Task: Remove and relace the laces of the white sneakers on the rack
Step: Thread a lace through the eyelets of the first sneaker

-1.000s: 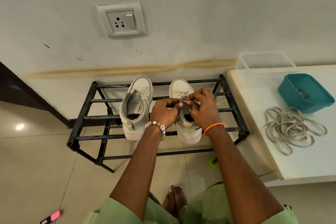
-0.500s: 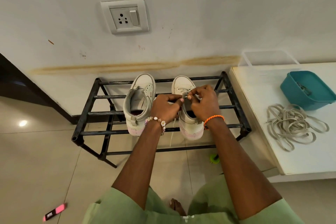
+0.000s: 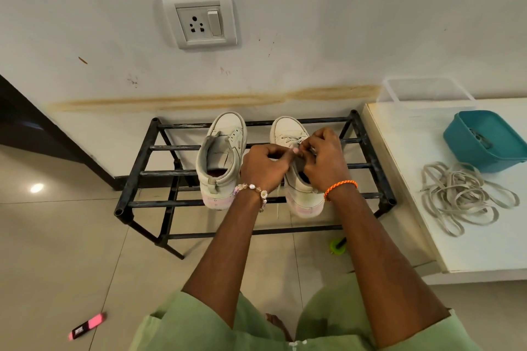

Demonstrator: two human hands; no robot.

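Flat lace (pinched), scuffed sneaker

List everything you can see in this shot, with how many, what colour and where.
sneakers: two, white with pinkish soles, side by side on the rack; the right one is partly laced, the left one shows no lace
rack: one, black metal bars, against the wall
loose laces: a tangled pile, off-white, on the white table
table: one, white, right of the rack
tub: one, teal, on the table behind the laces
clear container: one, transparent, at the table's back edge
wall socket: one, white, above the rack
pink object: one, on the floor, lower left
green object: one, on the floor under the rack's right end
left hand, right hand: pinching the lace over the right sneaker; beaded bracelet left, orange band right
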